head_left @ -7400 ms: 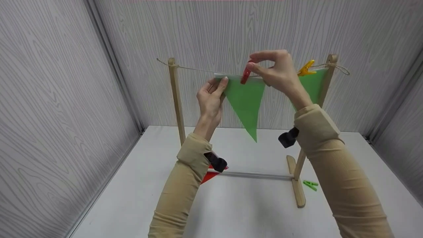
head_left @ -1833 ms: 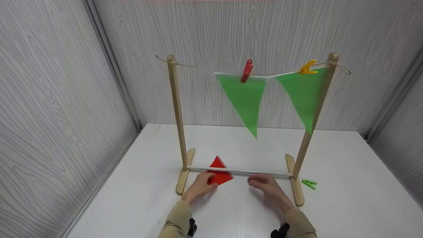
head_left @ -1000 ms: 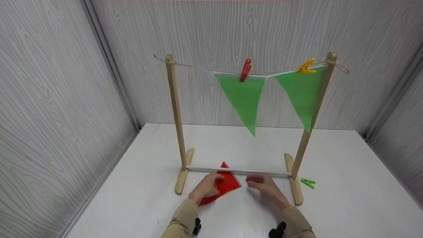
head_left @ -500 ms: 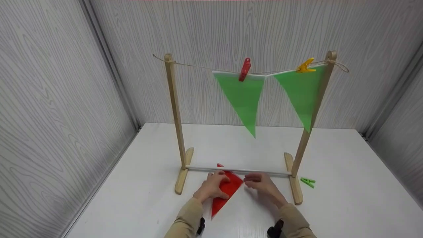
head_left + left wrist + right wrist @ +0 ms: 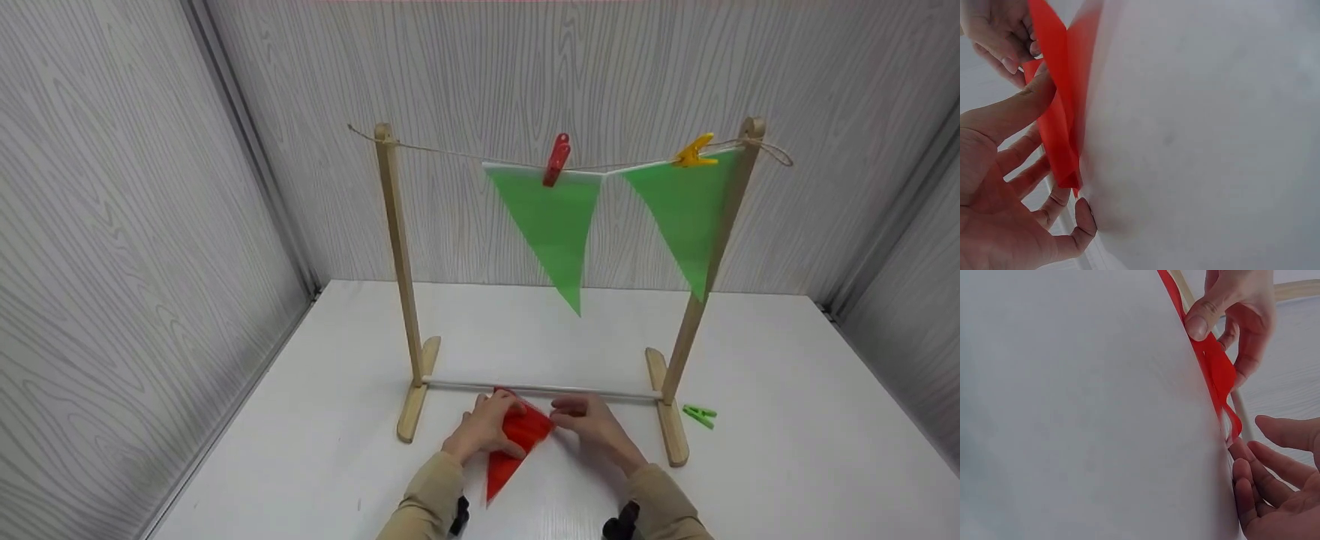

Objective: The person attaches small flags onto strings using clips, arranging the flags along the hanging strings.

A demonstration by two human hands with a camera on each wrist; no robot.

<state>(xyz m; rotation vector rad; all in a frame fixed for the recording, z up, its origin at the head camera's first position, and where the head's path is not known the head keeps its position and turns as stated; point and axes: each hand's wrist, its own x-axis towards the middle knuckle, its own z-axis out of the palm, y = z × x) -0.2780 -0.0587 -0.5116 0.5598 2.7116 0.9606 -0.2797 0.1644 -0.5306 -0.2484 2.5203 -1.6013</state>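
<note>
A red triangular pennant lies on the table just in front of the stand's crossbar, its tip towards me. My left hand grips it; in the left wrist view the thumb lies on the folded-up red material with fingers on the other side. At the pennant's right corner is my right hand. In the right wrist view that hand's fingertips meet the corner while the thumb stands away. Two green pennants hang from a string, one under a red clothespin, the other under a yellow clothespin.
A wooden stand has a left post, a right post and a low white crossbar. Twine runs between the post tops. A green clothespin lies right of the right foot. Grey wood-patterned walls surround the white table.
Both hands have come down from the string, where the red clothespin now holds the middle green pennant. The left hand has drawn the red pennant from under the crossbar towards me and turned it.
</note>
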